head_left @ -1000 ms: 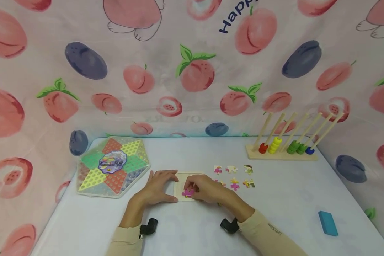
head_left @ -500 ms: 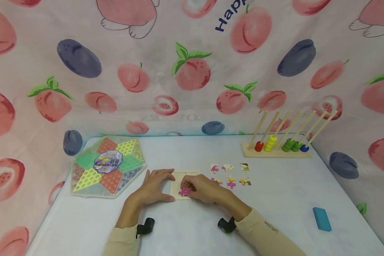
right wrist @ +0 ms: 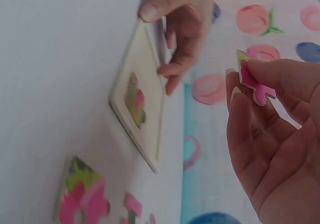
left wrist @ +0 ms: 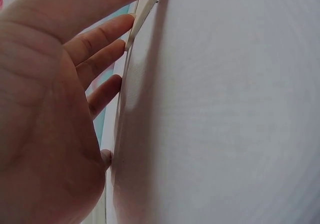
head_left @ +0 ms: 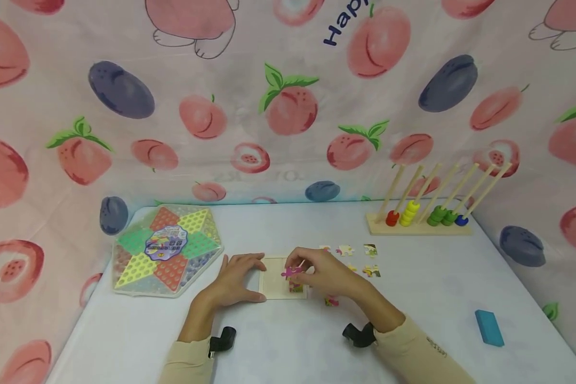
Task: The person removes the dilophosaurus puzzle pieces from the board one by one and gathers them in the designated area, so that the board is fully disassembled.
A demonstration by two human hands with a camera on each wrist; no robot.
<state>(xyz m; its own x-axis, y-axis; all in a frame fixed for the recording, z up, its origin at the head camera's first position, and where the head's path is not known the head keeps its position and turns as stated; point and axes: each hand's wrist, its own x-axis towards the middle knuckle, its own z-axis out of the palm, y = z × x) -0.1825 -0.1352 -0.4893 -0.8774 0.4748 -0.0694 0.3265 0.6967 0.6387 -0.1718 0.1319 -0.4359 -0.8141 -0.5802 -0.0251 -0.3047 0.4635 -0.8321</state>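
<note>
1. Pink puzzle piece (head_left: 292,272) is pinched in our R hand (head_left: 327,277), thumb & fingertips, lifted just above the wooden puzzle tray (head_left: 274,282).
2. L hand (head_left: 236,280) lies flat w/ straight fingers touching the tray's left edge.
3. One piece (right wrist: 135,99) sits in the tray, probably seated.

the puzzle piece (right wrist: 256,84) pinched in the right hand (head_left: 328,277) looks like thick card or thin wood, pale at its cut edge, with a glossy printed pink face. below that grip the puzzle tray (head_left: 274,282) is pale matt wood, smooth, and the left hand (head_left: 235,280) presses flat on its rim. the surface (head_left: 437,298) under both is a smooth white sheet with a faint sheen. right of the grip, loose pieces (head_left: 370,271) show the same glossy print.
</note>
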